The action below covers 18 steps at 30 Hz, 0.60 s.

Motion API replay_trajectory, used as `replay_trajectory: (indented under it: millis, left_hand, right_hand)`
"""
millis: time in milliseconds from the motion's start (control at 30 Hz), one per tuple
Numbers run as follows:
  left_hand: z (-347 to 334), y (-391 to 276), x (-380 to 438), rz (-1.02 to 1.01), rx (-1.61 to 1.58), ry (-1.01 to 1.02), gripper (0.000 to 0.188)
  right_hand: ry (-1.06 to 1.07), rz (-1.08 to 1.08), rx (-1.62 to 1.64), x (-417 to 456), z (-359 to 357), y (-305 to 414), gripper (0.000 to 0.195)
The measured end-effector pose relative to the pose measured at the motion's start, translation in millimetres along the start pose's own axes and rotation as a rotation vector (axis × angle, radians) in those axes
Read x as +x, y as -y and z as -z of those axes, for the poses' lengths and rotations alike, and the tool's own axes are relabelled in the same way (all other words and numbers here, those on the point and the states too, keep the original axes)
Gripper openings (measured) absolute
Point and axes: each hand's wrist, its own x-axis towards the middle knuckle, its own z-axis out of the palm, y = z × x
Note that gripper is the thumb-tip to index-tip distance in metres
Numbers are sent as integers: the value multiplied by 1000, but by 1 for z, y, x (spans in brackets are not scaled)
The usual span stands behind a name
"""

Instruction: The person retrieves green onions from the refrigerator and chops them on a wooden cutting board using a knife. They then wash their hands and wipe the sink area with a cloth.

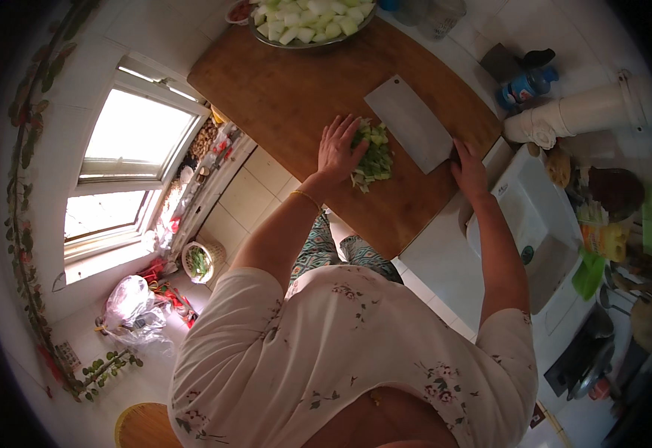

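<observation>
A pile of chopped green vegetable [375, 157] lies on the brown wooden board [292, 84]. My left hand [339, 147] rests at the pile's left side, palm down, with its fingers a little apart and the thumb reaching over the pieces. On the right, my right hand [467, 168] is closed around the handle end of a cleaver [410, 123]; the handle itself is mostly hidden by the fingers. The wide blade lies flat or nearly flat over the board, to the right of the pile.
At the board's far edge stands a metal bowl [310, 45] heaped with pale green chunks. A white sink [547, 224] is to the right, near a white pipe [583, 115] and a blue-capped bottle [527, 87]. A basket [218, 260] holding greens stands at lower left.
</observation>
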Motion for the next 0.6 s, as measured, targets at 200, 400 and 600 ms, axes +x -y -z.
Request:
replay_trajectory:
  millis: [200, 400, 600]
  left_hand:
    - [-7, 5, -2, 6, -48, -24, 54]
    - [-3, -2, -3, -24, -16, -59, 51]
    - [-10, 3, -2, -29, -27, -100, 54]
  right_hand:
    - [13, 15, 5, -1, -1, 0, 58]
    - [38, -6, 22, -10, -1, 6, 58]
    - [42, 130, 61, -10, -5, 15, 58]
